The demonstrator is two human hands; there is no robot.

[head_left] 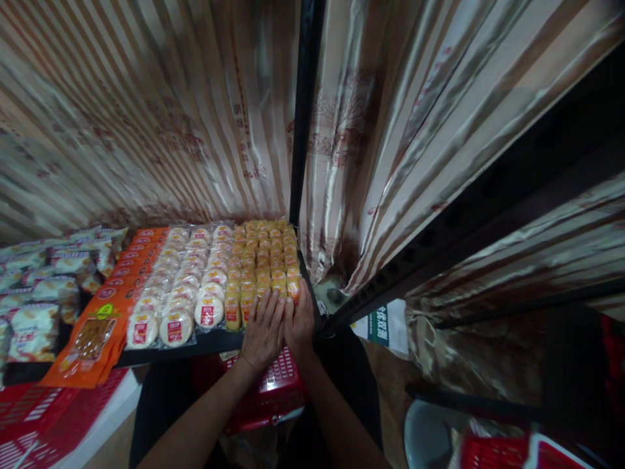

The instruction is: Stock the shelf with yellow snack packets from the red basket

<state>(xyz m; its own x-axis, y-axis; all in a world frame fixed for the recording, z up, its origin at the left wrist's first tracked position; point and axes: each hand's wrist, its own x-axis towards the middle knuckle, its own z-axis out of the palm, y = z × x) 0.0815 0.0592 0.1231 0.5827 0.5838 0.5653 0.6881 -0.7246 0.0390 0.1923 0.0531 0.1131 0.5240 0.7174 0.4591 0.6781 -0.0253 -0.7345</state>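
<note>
My L hand (pixel 263 332) lies palm down on the front of the yellow packs (pixel 263 260), fingers out straight & only slightly apart, not pinching. My R hand (pixel 300 322) is right up against it, turned more on its side, fingers reaching fwd over the front R corner of the same packs; its fingers are extended too, thumb side toward the L hand. I can't tell how hard either one presses.

The yellow packs stand in close rows front to back at the R end of the black shelf (pixel 195 344). Just L of them I see 3 rows of white round packs (pixel 176 326) w/ red labels, overlapping, then orange packs (pixel 97 332), the front ones poking past the shelf edge. Far L: a bunch of white bags (pixel 34 329), print too blurred to read.

Below the hands, b/w my legs (pixel 163 404), is a red basket (pixel 278 384); another red crate (pixel 53 417) sits lower L. Behind the shelf hangs a striped curtain (pixel 234 98), w/ a thin dark post (pixel 305 117) in front & a thick dark beam (pixel 430 228) slanting up R. Floor, R side: a green-&-white bag (pixel 390 326) & a pale basin (pixel 424 433).
</note>
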